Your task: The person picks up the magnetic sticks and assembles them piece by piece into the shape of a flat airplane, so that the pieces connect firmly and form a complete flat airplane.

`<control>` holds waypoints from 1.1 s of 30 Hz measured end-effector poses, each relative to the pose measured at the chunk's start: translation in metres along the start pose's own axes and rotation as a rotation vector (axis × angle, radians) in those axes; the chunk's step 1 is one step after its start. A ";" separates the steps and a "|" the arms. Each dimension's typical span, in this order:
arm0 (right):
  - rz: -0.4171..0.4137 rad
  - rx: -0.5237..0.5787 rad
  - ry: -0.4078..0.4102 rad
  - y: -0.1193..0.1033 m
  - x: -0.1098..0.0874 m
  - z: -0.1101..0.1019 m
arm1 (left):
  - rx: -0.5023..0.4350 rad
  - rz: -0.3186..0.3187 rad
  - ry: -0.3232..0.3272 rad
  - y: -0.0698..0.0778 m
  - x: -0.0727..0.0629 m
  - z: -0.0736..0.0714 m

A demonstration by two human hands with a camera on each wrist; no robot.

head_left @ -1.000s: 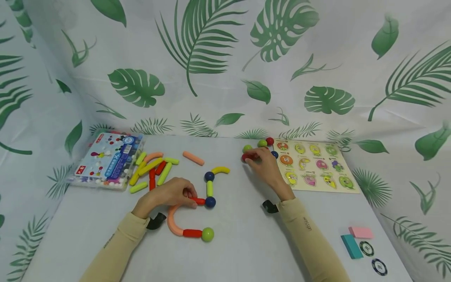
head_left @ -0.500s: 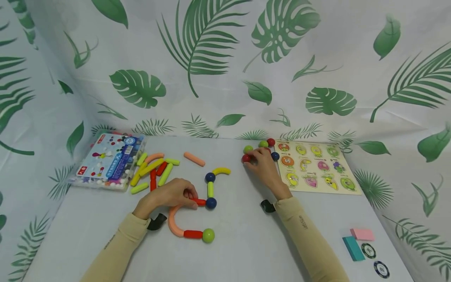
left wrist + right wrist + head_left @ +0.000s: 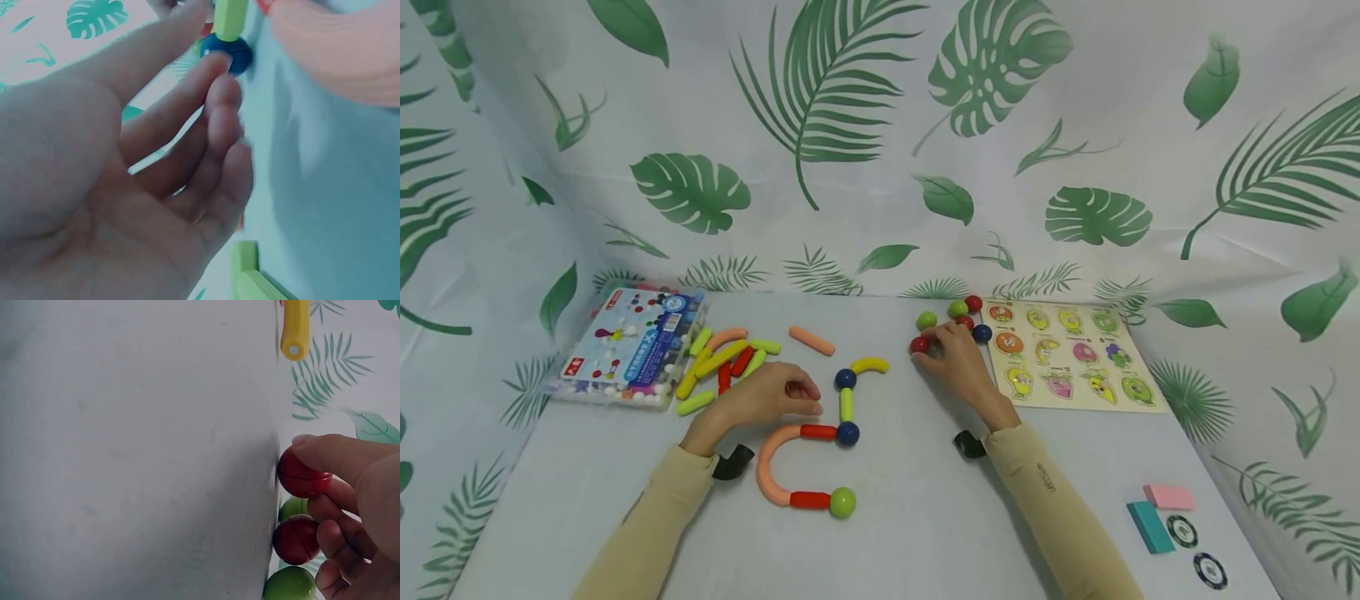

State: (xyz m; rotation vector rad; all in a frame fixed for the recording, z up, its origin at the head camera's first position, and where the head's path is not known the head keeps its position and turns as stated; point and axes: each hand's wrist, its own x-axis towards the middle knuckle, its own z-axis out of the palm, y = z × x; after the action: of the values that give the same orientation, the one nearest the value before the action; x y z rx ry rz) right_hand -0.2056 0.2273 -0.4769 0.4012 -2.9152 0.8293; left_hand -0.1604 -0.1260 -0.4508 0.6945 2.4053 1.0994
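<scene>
Just right of centre in the head view, the right hand pinches a glossy red ball. Left of centre, a multicoloured chain of rods and balls lies near the left hand

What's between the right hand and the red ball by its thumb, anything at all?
Nothing visible: the right hand has its thumb and a finger on that red ball. A second red ball sits nearby, not between.

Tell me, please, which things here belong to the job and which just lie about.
In use, apparently:
figure of coloured rods and balls
glossy red ball in right hand
loose coloured rods
other coloured balls

Lying about, apparently:
clear plastic box
cream fruit-picture sheet
teal rectangular block
pink rectangular block
round patterned chips
</scene>
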 end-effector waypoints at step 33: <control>-0.051 0.105 -0.043 -0.021 -0.026 0.009 | 0.111 -0.160 0.026 0.031 0.084 0.007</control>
State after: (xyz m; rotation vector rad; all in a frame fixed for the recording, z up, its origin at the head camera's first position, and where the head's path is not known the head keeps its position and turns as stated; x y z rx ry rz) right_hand -0.1751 0.2113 -0.4774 0.5059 -2.8946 0.9809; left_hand -0.2150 -0.0546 -0.4440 0.5153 2.5100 0.9218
